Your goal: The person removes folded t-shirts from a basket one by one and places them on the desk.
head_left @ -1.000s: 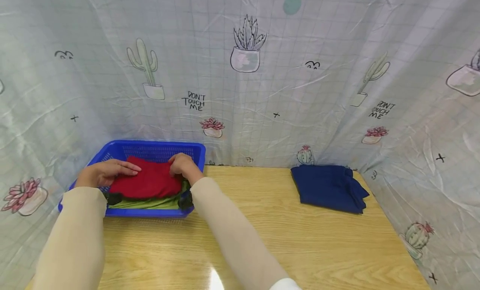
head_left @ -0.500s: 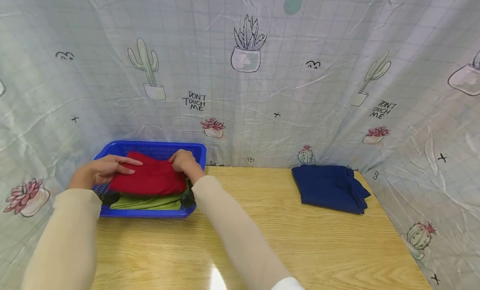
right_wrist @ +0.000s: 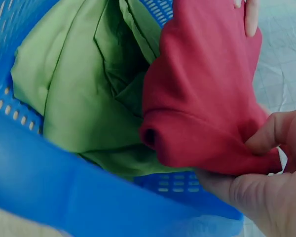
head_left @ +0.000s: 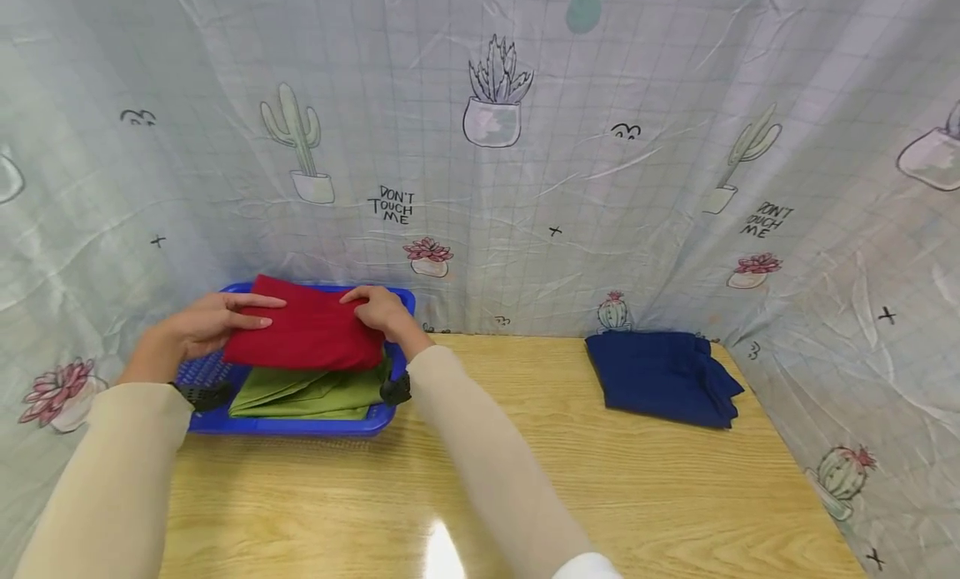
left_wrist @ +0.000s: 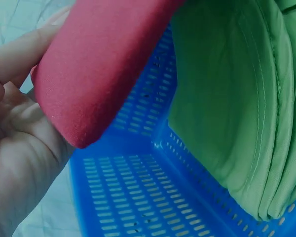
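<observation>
A folded red cloth is held up over the blue plastic basket by both hands. My left hand grips its left end, thumb on the near side; the left wrist view shows the thick folded edge of the red cloth between the fingers. At the other end my right hand pinches the fabric between thumb and fingers, as the right wrist view shows. Below it, a folded green cloth lies in the basket, partly covered from above by the red one.
A folded navy blue cloth lies at the back right of the wooden table. Patterned curtain hangs close behind the table and along both sides. The basket stands at the back left against it.
Both hands have lifted the red cloth up from the green cloth, which shows more now. The navy cloth has stayed in place.
</observation>
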Motion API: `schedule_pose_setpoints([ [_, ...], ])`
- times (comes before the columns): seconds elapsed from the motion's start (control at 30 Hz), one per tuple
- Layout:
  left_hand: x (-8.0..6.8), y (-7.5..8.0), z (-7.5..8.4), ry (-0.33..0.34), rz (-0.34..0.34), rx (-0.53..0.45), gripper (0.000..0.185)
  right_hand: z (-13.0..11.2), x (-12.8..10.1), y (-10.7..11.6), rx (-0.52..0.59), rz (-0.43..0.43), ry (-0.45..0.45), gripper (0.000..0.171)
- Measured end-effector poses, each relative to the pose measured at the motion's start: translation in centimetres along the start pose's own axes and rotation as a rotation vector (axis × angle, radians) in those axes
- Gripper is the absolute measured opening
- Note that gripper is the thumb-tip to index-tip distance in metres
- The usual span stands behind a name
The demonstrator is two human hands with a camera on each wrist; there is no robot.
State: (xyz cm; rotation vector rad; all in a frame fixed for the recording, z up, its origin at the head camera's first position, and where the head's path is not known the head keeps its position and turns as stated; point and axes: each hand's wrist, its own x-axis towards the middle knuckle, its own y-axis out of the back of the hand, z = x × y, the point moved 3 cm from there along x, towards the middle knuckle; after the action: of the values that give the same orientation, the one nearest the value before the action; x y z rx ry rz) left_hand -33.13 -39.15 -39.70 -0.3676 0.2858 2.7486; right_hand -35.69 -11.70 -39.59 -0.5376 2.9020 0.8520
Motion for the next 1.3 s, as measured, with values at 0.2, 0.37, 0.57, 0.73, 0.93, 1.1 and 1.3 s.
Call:
schedule_pose_setpoints([
  [0.2, 0.5, -1.1, 1.8, -0.056, -0.004, 0.046, 0.051, -0.2, 0.2, 1.7, -0.216, 0.033, 0.051, 0.053],
  [0.37, 0.8, -2.2, 3.5, -0.113, -0.033, 0.026, 0.053, -0.3, -0.7, 3.5, -0.151, 0.047, 0.136, 0.054],
  [0.57, 0.8, -3.5, 5.3, -0.175, -0.003, -0.038, 0.047, 0.2, -1.1, 5.0, 0.181, 0.005, 0.153, 0.05],
  [0.73, 0.0, -4.6, 6.8, -0.21, 0.059, -0.044, 0.046, 0.3, -2.0, 6.3, 0.447, -0.06, 0.173, 0.044],
  [0.93, -0.9, -6.8, 9.7, -0.35, 0.02, -0.201, 0.046, 0.6, -3.1, 7.7, 0.718, -0.221, 0.237, 0.043],
  [1.1, -1.1, -8.8, 12.1, -0.434, -0.091, -0.362, 0.045, 1.2, -4.1, 8.2, 0.882, -0.318, 0.347, 0.057],
  [1.3, -1.1, -10.5, 13.3, -0.447, -0.092, -0.374, 0.045, 1.9, -5.2, 9.7, 0.907, -0.227, 0.512, 0.06],
])
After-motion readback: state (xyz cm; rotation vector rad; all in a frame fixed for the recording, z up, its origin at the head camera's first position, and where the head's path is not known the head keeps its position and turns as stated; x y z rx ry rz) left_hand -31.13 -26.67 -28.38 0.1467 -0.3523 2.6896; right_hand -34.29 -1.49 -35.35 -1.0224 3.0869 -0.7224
